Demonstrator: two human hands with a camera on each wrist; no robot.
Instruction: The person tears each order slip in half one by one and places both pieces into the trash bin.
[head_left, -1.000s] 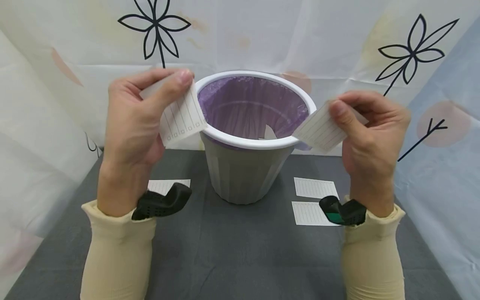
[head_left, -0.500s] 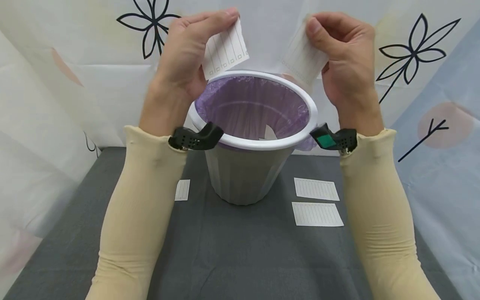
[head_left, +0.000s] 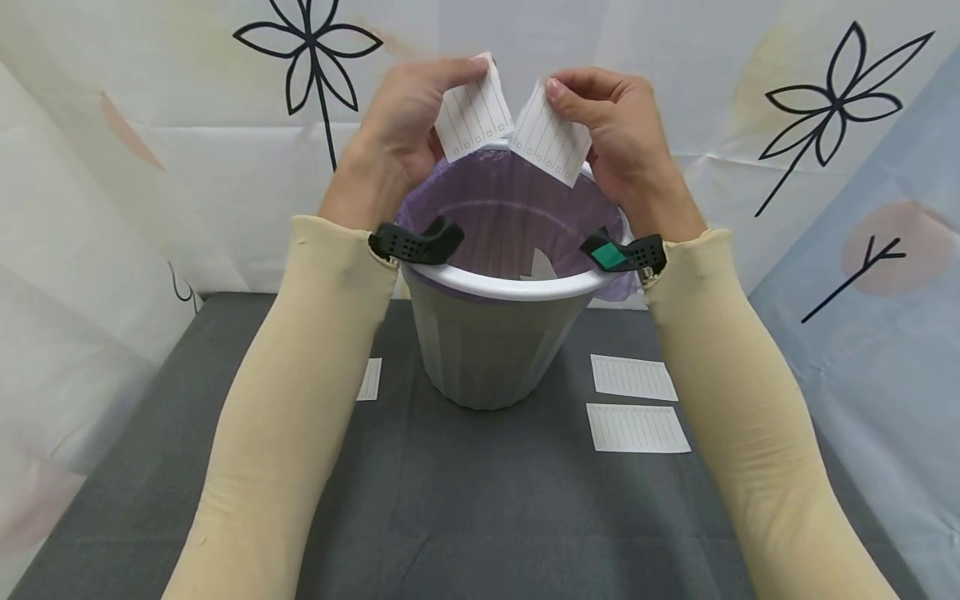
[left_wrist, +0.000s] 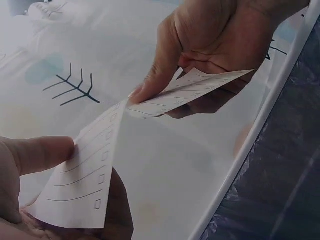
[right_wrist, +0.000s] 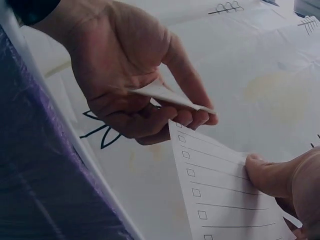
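My left hand (head_left: 401, 117) pinches a lined paper piece with small checkboxes (head_left: 472, 112) between thumb and fingers. Opposite it, my right hand (head_left: 618, 125) pinches a similar lined paper piece (head_left: 551, 137). Both pieces hang over the far rim of a grey bin (head_left: 491, 350) lined with a purple bag (head_left: 517, 204). Their near corners almost meet in the head view; whether they touch is unclear. The left wrist view shows the left piece (left_wrist: 82, 175) bowed under the thumb. In the right wrist view the right piece (right_wrist: 225, 185) faces the camera.
A white scrap (head_left: 542, 265) lies inside the bin. Two lined cards, one farther (head_left: 633, 377) and one nearer (head_left: 637, 428), lie on the dark table (head_left: 480, 508) to the bin's right. Another card (head_left: 370, 379) at left is partly behind the left sleeve. A patterned cloth (head_left: 675, 50) hangs behind.
Both hands, each holding its paper piece, rise from either side of the bin to above it, then lower slightly and draw closer together. The cards on the table stay put.
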